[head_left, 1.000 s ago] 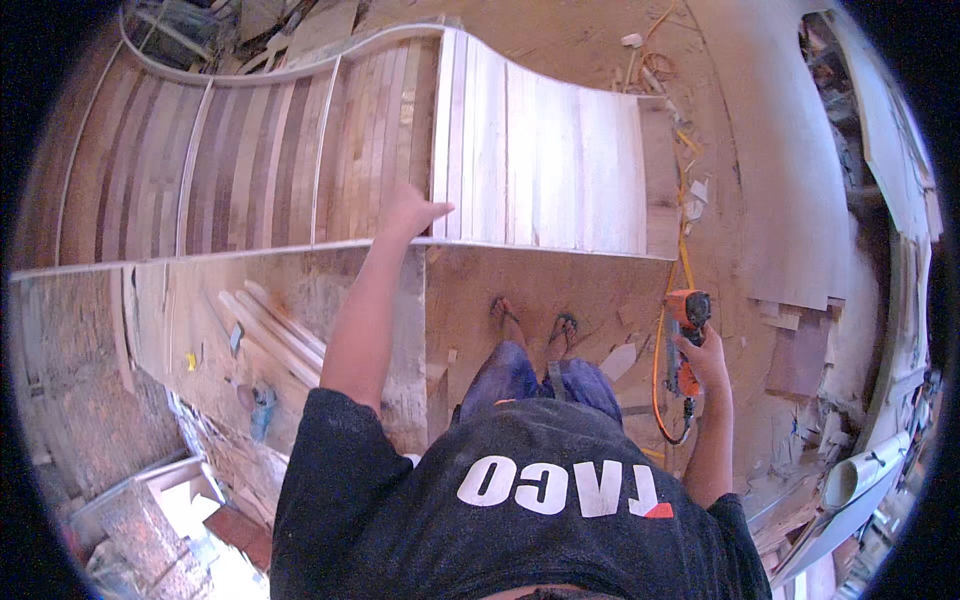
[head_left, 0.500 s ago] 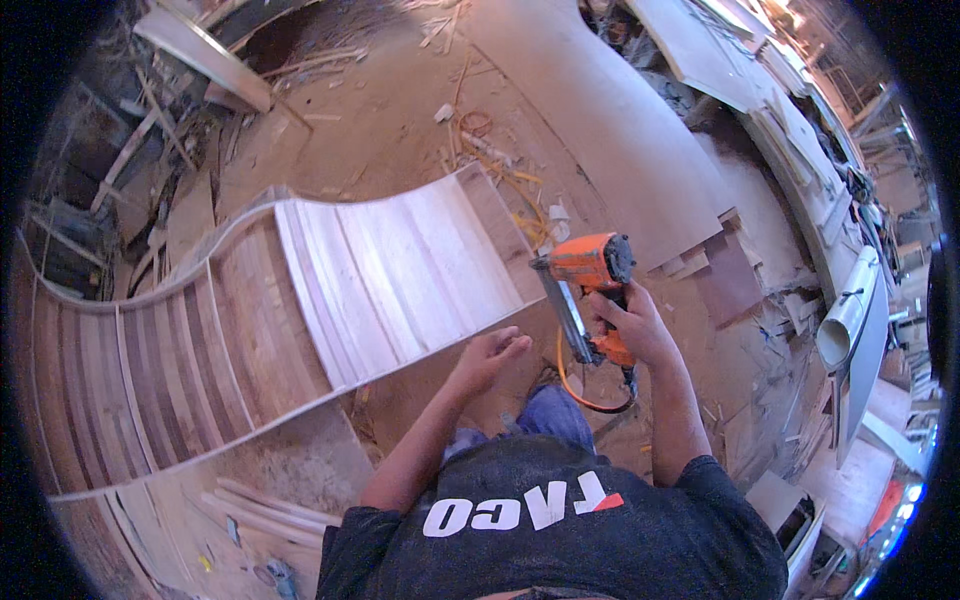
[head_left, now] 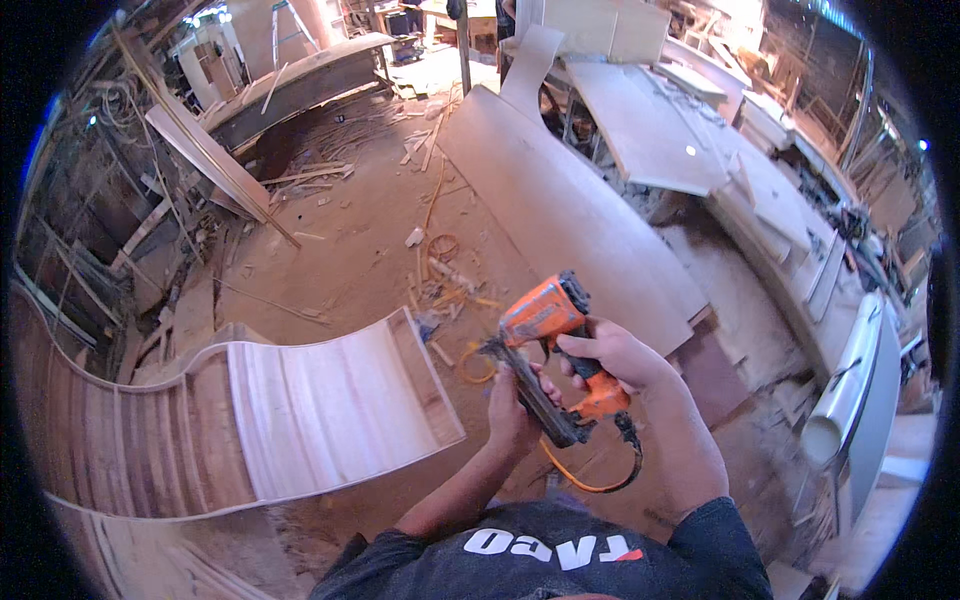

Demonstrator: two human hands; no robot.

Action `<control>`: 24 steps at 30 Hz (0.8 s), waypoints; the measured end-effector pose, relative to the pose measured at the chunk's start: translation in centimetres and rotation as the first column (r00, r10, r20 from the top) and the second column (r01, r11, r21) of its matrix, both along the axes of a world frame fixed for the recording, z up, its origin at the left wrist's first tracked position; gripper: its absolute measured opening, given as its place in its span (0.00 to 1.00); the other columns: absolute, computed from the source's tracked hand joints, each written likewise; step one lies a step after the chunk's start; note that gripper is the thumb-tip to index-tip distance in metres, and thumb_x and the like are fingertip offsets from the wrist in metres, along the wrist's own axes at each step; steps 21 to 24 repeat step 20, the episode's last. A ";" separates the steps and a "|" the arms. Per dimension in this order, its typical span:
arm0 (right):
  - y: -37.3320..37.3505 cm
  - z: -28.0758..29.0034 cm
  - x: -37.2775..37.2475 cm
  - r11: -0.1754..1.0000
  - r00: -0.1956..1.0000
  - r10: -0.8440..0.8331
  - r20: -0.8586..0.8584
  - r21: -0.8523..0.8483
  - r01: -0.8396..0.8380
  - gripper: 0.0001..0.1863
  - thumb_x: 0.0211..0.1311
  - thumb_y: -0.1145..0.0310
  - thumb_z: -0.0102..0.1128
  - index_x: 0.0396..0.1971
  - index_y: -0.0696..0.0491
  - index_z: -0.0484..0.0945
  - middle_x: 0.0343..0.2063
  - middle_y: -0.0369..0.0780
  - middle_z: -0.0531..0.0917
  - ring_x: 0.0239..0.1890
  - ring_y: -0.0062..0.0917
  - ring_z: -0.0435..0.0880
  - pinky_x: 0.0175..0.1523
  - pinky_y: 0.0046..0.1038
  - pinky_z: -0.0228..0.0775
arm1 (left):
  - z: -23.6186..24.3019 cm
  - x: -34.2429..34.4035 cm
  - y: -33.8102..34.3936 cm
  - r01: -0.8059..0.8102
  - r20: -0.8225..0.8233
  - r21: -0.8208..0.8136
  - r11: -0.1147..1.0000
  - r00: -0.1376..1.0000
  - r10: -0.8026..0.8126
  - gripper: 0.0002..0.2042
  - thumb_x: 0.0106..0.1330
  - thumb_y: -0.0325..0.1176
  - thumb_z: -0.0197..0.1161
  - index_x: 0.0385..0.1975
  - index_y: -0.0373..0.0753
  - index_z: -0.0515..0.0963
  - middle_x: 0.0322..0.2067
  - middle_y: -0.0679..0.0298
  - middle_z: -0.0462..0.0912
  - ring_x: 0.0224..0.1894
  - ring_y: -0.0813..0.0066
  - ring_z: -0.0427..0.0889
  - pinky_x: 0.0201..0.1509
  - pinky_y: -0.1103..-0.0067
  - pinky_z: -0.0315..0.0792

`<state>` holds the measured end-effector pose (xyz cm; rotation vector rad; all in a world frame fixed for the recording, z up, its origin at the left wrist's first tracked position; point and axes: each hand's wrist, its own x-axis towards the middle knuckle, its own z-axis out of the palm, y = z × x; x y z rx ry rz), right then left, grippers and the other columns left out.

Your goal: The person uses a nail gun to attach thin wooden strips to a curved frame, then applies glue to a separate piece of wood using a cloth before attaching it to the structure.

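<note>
An orange and black nail gun (head_left: 543, 311) is up in front of my chest, its body tilted. My right hand (head_left: 618, 352) wraps around its handle. My left hand (head_left: 512, 412) grips the dark magazine from its left side, partly hidden behind it. An orange air hose (head_left: 585, 489) loops down from the handle's lower end. To the left lies a wavy wooden panel (head_left: 335, 410) of striped strips, its near-right section covered with a pale, shiny sheet. Neither hand touches that panel.
Large curved plywood sheets (head_left: 600, 215) lean at the far right, beside piled boards (head_left: 660, 130). A white rolled tube (head_left: 836, 405) stands at right. Wood scraps and a coiled orange hose (head_left: 443, 247) litter the dusty floor ahead. A long bench (head_left: 290, 90) stands at far left.
My left hand has come up and closed on the nail gun's magazine. The gun has moved left and tilted. My view has lifted, showing more of the far workshop.
</note>
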<state>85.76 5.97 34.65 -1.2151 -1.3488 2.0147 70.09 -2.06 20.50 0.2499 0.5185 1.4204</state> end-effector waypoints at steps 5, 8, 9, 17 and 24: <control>9.2 2.0 1.6 0.959 0.990 0.138 0.038 0.244 -0.143 0.19 0.69 0.62 0.67 0.50 0.61 0.78 0.29 0.40 0.83 0.31 0.26 0.84 0.36 0.28 0.78 | 3.1 3.6 8.5 -0.145 0.081 -0.089 0.985 0.985 0.152 0.32 0.74 0.68 0.47 0.44 0.39 0.74 0.25 0.63 0.75 0.31 0.65 0.78 0.40 0.66 0.76; 12.0 0.9 -0.7 0.073 0.874 -0.463 0.149 0.989 -0.130 0.20 0.63 0.65 0.70 0.50 0.61 0.79 0.33 0.44 0.83 0.38 0.36 0.85 0.45 0.36 0.79 | 3.2 1.2 14.2 -0.269 0.071 -0.030 0.963 0.960 0.271 0.31 0.74 0.69 0.48 0.39 0.40 0.74 0.24 0.65 0.73 0.29 0.67 0.75 0.39 0.67 0.74; 12.4 0.9 -1.0 0.074 0.877 -0.456 0.154 0.988 -0.135 0.20 0.63 0.65 0.70 0.50 0.61 0.79 0.33 0.44 0.83 0.38 0.36 0.85 0.45 0.36 0.79 | 3.2 0.3 15.9 -0.350 0.083 0.004 0.937 0.934 0.349 0.31 0.74 0.69 0.48 0.38 0.41 0.73 0.24 0.65 0.72 0.28 0.67 0.74 0.38 0.67 0.73; 20.5 -8.1 -4.2 0.224 0.916 -0.338 0.216 0.964 -0.144 0.21 0.59 0.67 0.71 0.51 0.60 0.80 0.38 0.48 0.82 0.41 0.40 0.84 0.49 0.38 0.77 | 0.2 -9.0 31.3 -0.626 0.175 -0.191 0.756 0.736 0.654 0.29 0.76 0.67 0.46 0.35 0.42 0.69 0.26 0.65 0.69 0.29 0.70 0.72 0.37 0.72 0.73; 26.0 -8.0 -8.1 0.275 0.929 -0.316 0.193 0.956 -0.105 0.28 0.63 0.64 0.70 0.60 0.60 0.76 0.45 0.52 0.80 0.47 0.41 0.83 0.55 0.39 0.76 | 0.2 -12.2 36.0 -0.676 0.206 -0.233 0.699 0.668 0.715 0.30 0.75 0.68 0.48 0.34 0.42 0.69 0.24 0.66 0.70 0.27 0.73 0.71 0.33 0.74 0.71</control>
